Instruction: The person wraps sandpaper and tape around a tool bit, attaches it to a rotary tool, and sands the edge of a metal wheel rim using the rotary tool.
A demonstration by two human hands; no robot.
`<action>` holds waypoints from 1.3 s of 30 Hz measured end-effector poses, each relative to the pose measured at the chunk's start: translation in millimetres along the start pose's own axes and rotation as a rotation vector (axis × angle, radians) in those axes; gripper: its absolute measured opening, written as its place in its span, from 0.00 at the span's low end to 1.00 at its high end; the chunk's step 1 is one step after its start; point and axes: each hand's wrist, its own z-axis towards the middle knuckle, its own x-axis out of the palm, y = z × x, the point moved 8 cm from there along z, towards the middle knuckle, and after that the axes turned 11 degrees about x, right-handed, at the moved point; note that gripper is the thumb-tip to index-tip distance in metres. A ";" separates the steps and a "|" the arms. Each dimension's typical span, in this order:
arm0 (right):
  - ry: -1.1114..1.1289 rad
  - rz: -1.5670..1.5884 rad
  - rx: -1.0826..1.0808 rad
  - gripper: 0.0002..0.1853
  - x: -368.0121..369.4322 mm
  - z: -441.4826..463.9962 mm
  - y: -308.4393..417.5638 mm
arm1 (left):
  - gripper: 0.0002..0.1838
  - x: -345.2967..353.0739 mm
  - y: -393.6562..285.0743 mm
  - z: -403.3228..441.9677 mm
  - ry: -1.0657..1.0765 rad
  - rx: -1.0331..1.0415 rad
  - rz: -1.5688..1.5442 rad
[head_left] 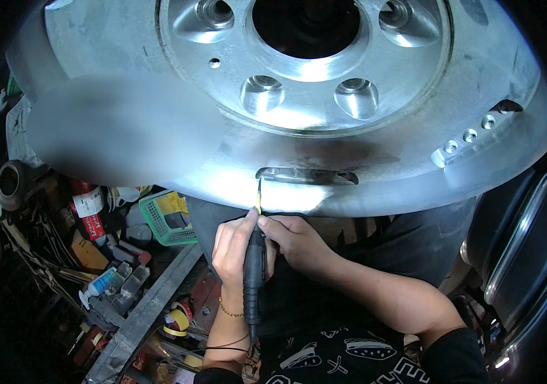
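A large round silvery metal piece (pixel 408 185), with a dark centre hole and recessed bolt holes, fills the upper part of the view. My left hand (pixel 230 253) is wrapped round a black corded handheld power tool (pixel 255 272), held upright in the view. From the tool, a thin yellow tip (pixel 259 197) points to the left end of a dark slot (pixel 308 175) near the rim; whether it touches is unclear. My right hand (pixel 289 238) is closed on the tool's front end, its thumb beside my left fingers.
Left of me are a green plastic basket (pixel 169 239), a red can (pixel 89 208), a blue-and-white bottle (pixel 99 281), yellow tape rolls (pixel 176 322) and a grey metal beam (pixel 142 310). Dark padded chairs (pixel 520 233) stand at the right. A blurred patch hides part of the metal's left side.
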 end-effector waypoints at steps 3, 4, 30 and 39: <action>-0.008 -0.031 -0.010 0.20 0.6 -1.5 2.9 | 0.21 -0.7 0.5 0.0 -0.002 0.000 0.001; -0.015 -0.040 -0.010 0.20 0.3 -2.5 3.8 | 0.21 -0.6 0.4 0.1 -0.003 0.001 -0.002; -0.013 -0.018 -0.004 0.21 -0.6 -0.8 2.6 | 0.17 0.8 -0.2 1.8 0.005 -0.020 -0.003; -0.012 -0.053 0.004 0.21 -1.6 0.1 2.8 | 0.17 1.6 0.6 1.0 0.008 -0.024 -0.002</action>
